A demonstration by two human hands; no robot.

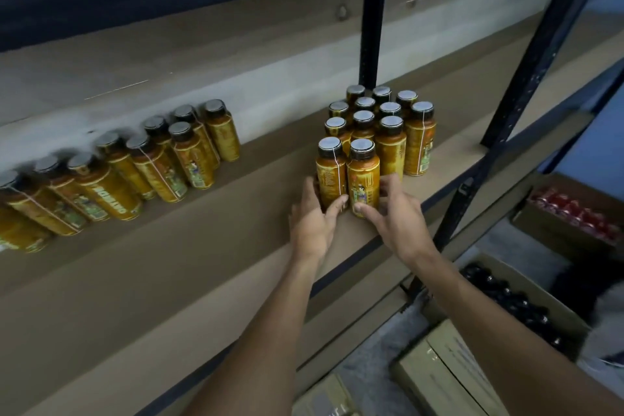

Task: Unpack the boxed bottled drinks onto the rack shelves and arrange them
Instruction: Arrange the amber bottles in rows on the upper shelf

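Left hand (312,218) and right hand (396,216) are each gripping one of the front bottles (363,176). Many are already lining the shelf (202,246), but the floor box (553,306) is holding more.

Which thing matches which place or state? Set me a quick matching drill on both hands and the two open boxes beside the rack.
Things:
1. left hand
2. right hand
3. red-capped box
4. black-capped box

Places or states:
A. lower right, nearer the viewer
B. grips the front-right bottle
C. far right edge, farther back
D. grips the front-left bottle

Pairs: 1-D, 2-B, 3-C, 4-A.
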